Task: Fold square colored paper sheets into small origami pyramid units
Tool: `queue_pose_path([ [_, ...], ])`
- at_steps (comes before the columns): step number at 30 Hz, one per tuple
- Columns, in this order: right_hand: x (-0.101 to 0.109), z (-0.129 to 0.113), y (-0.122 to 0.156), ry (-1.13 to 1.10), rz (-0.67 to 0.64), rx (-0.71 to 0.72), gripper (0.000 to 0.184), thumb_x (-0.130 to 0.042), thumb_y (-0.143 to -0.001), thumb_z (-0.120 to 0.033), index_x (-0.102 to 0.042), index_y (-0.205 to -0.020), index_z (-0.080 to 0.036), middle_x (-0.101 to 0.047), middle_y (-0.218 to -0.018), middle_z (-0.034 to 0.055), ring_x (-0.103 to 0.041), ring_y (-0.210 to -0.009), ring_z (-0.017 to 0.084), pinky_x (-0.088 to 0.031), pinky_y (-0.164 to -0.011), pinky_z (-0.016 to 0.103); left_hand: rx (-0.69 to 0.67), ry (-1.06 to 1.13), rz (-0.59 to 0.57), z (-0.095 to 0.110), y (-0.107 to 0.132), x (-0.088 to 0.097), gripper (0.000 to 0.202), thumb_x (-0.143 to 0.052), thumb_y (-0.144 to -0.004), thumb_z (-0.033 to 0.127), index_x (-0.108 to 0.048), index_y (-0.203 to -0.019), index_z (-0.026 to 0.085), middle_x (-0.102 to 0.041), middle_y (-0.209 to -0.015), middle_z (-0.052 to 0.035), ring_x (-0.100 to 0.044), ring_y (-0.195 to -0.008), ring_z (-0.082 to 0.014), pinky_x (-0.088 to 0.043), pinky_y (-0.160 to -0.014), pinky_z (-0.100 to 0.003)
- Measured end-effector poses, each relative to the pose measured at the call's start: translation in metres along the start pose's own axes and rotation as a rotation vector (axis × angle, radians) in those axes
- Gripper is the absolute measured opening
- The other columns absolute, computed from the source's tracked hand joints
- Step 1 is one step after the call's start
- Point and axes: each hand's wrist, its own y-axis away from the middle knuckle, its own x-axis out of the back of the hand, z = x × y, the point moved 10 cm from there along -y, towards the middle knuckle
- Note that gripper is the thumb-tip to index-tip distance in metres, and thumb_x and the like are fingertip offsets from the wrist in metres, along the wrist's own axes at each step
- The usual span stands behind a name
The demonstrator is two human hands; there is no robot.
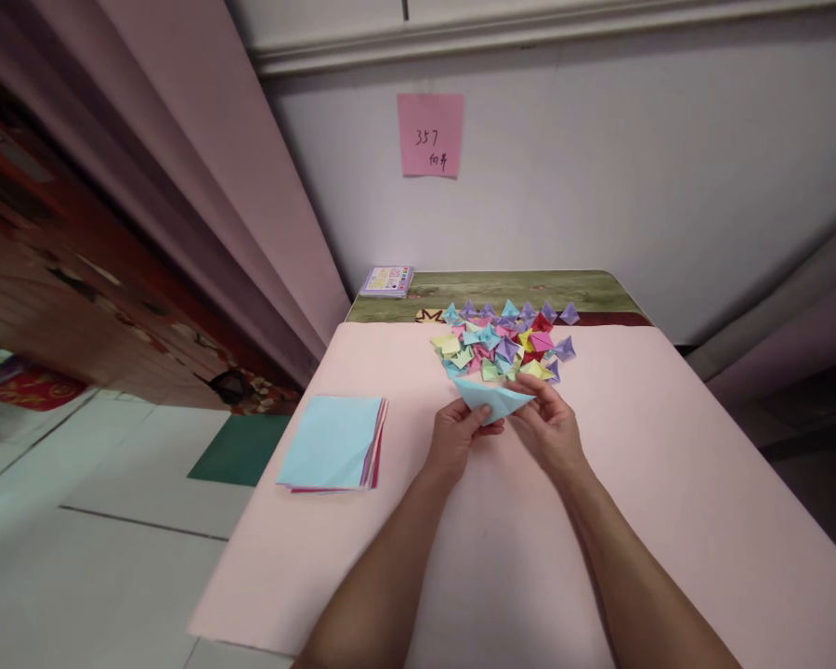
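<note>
A light blue sheet of origami paper (498, 400), folded into a triangle with its point downward, is held above the table. My left hand (460, 432) is closed on its left half, thumb pressed on the front face. At the paper's right corner, my right hand (550, 423) pinches the edge between thumb and fingers; its fingertips are partly hidden. Just beyond both hands lies a pile of small folded paper pieces (488, 336) in blue, purple, pink, yellow, green and red. Left of my hands rests a stack of square paper (333, 441), light blue on top.
A pink cover (515, 557) lies over most of the table, whose green wood-patterned back edge (529, 283) shows. Small printed packs (387, 281) sit at the back left corner. A pink note (430, 136) is stuck on the wall. A pink curtain (202, 139) hangs on the left.
</note>
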Motion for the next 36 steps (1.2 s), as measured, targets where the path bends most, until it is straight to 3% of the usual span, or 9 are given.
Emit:
queue_pose_path([
  [3, -0.002, 0.008, 0.002, -0.149, 0.014, -0.088, 0.040, -0.064, -0.085, -0.050, -0.066, -0.115, -0.023, -0.069, -0.102, 0.0072, -0.067, -0.090, 0.021, -0.060, -0.077, 0.040, -0.135, -0.065, 0.081, 0.015, 0.001, 0.007, 0.032, -0.083, -0.068, 0.034, -0.075, -0.089, 0.011, -0.073, -0.081, -0.0061, -0.068, -0.072, -0.0165, -0.059, -0.078, -0.036],
  [5, -0.008, 0.011, 0.004, -0.161, -0.008, -0.120, 0.038, -0.069, -0.081, -0.051, -0.069, -0.104, -0.021, -0.069, -0.090, 0.0051, -0.067, -0.081, 0.019, -0.060, -0.070, 0.036, -0.168, -0.088, 0.108, 0.019, 0.002, 0.009, 0.030, -0.082, -0.069, 0.034, -0.075, -0.087, 0.011, -0.073, -0.078, -0.0052, -0.067, -0.071, -0.0161, -0.059, -0.077, -0.035],
  [8, -0.013, 0.016, 0.007, -0.088, 0.006, -0.159, 0.031, -0.083, -0.068, -0.042, -0.070, -0.084, -0.018, -0.066, -0.071, 0.0005, -0.061, -0.062, 0.014, -0.054, -0.060, 0.027, -0.157, -0.110, 0.069, 0.018, 0.003, 0.002, 0.031, -0.082, -0.068, 0.035, -0.074, -0.086, 0.011, -0.073, -0.078, -0.0053, -0.068, -0.070, -0.0162, -0.059, -0.076, -0.035],
  [12, -0.009, 0.016, 0.009, -0.057, 0.096, -0.153, 0.032, -0.087, -0.063, -0.039, -0.065, -0.066, -0.017, -0.059, -0.055, -0.0029, -0.053, -0.051, 0.010, -0.045, -0.051, 0.024, -0.151, -0.098, 0.017, 0.018, 0.004, -0.007, 0.043, -0.084, -0.065, 0.037, -0.070, -0.098, 0.013, -0.074, -0.083, -0.0053, -0.068, -0.071, -0.0160, -0.060, -0.072, -0.033],
  [23, 0.004, 0.021, 0.010, 0.025, 0.138, -0.204, 0.030, -0.083, -0.067, -0.043, -0.071, -0.066, -0.015, -0.066, -0.057, 0.0024, -0.057, -0.052, 0.013, -0.047, -0.053, 0.025, -0.009, -0.136, 0.081, 0.002, 0.002, 0.004, 0.048, -0.088, -0.057, 0.043, -0.074, -0.087, 0.008, -0.072, -0.070, -0.0067, -0.068, -0.059, -0.0167, -0.061, -0.064, -0.032],
  [27, 0.028, 0.013, 0.006, -0.051, 0.297, -0.171, 0.029, -0.084, -0.065, -0.041, -0.074, -0.075, -0.016, -0.066, -0.059, 0.0010, -0.056, -0.052, 0.011, -0.049, -0.054, 0.024, 0.010, -0.131, 0.099, 0.000, 0.002, 0.007, 0.044, -0.088, -0.057, 0.040, -0.073, -0.084, 0.008, -0.072, -0.069, -0.0068, -0.069, -0.061, -0.0180, -0.060, -0.062, -0.031],
  [30, 0.048, -0.001, 0.007, -0.063, 0.448, -0.071, 0.028, -0.079, -0.072, -0.042, -0.073, -0.080, -0.016, -0.068, -0.069, 0.0025, -0.059, -0.056, 0.012, -0.053, -0.058, 0.027, -0.019, -0.160, 0.097, 0.003, 0.002, 0.009, 0.040, -0.086, -0.061, 0.038, -0.073, -0.086, 0.010, -0.071, -0.073, -0.0069, -0.069, -0.065, -0.0182, -0.059, -0.059, -0.029],
  [32, 0.049, -0.021, 0.009, 0.034, 0.454, 0.076, 0.027, -0.072, -0.080, -0.042, -0.072, -0.090, -0.017, -0.071, -0.082, 0.0055, -0.064, -0.067, 0.015, -0.056, -0.067, 0.032, -0.052, -0.198, 0.093, 0.005, 0.002, 0.008, 0.038, -0.084, -0.063, 0.038, -0.073, -0.087, 0.011, -0.070, -0.074, -0.0064, -0.068, -0.067, -0.0186, -0.058, -0.054, -0.027],
  [36, 0.012, -0.072, 0.023, 0.469, 0.285, 0.502, 0.027, -0.069, -0.082, -0.033, -0.070, -0.106, -0.022, -0.067, -0.110, 0.0099, -0.063, -0.103, 0.025, -0.053, -0.091, 0.045, -0.111, -0.241, 0.064, 0.010, 0.002, 0.002, 0.034, -0.082, -0.065, 0.039, -0.072, -0.085, 0.013, -0.069, -0.073, -0.0053, -0.067, -0.071, -0.0196, -0.057, -0.051, -0.028],
])
